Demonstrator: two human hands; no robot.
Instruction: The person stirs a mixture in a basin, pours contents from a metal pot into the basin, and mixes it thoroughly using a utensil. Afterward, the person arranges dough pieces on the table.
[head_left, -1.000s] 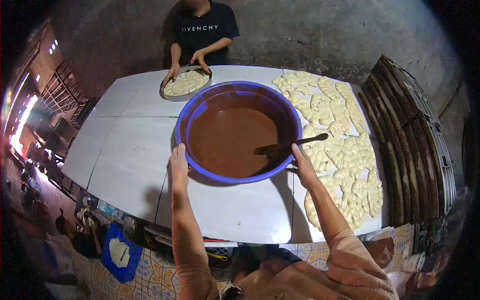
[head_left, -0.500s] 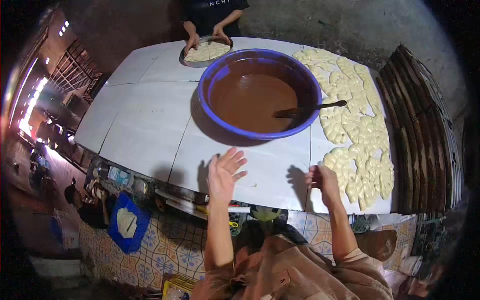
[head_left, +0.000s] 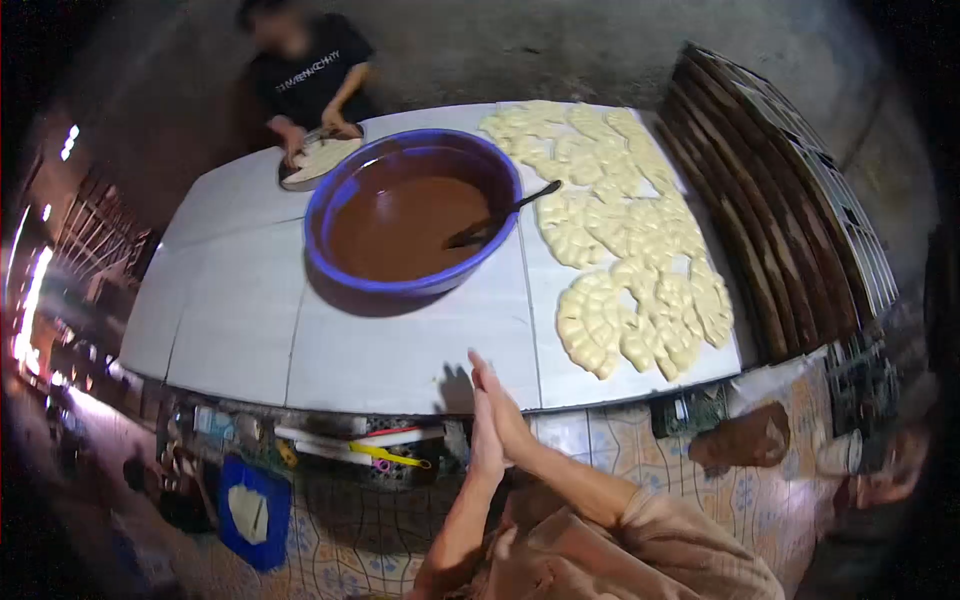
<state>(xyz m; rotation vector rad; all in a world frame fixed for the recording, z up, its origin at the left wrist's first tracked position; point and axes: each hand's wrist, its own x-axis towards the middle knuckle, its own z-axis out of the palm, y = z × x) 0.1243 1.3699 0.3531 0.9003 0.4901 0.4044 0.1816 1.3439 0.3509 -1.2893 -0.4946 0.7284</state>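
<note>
My left hand [head_left: 485,445] and my right hand [head_left: 511,425] meet palm to palm at the near edge of the white tabletop [head_left: 390,355]. Their fingers are stretched out flat, and nothing shows between them. Beyond them stands a blue-purple tub [head_left: 400,287] of brown liquid [head_left: 400,220]. A dark long-handled paddle [head_left: 537,196] leans in it, its handle over the right rim. To the right, pale, lumpy, glossy dough pieces [head_left: 632,235] spread over the table, apart from my hands.
Across the table a person [head_left: 315,85] has both hands at a round pan [head_left: 300,184] holding pale pieces. Dark ridged trays [head_left: 760,210] stand along the right edge. Below the table are a yellow-handled tool [head_left: 395,457] and a blue crate [head_left: 278,500] on the patterned floor.
My hands, apart over the table half a second ago, have come together palm to palm. The view has turned, shifting the tub and dough leftward. The person opposite still handles the round pan.
</note>
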